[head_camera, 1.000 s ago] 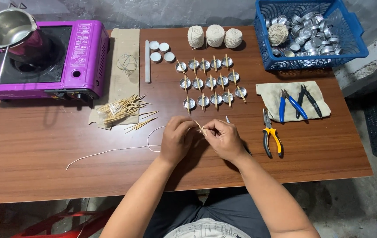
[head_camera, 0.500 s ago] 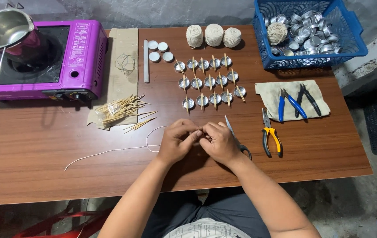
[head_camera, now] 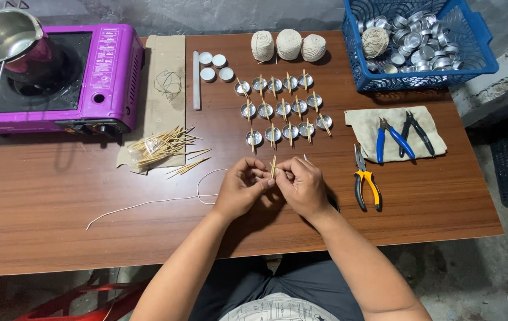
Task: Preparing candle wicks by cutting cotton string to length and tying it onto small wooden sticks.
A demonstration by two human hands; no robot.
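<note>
A thin wooden stick (head_camera: 273, 167) is pinched between the fingertips of the left hand (head_camera: 239, 189) and the right hand (head_camera: 302, 188), just below the centre of the frame. Its long axis is held nearly upright in the picture, tilted slightly, with the upper end clear above the fingers. Both hands are closed around it from either side, thumbs and forefingers pressed together; neither is clearly nearer. A white string (head_camera: 147, 203) is seen trailing from the left hand toward the lower left of the table (head_camera: 57, 238). Whether the string is pinched along with the stick cannot be told. The stick is pale, straight and slender, like those in the loose pile (head_camera: 162, 145) at centre left. Rows of small metal cups (head_camera: 282, 109) lie directly above the hands.
</note>
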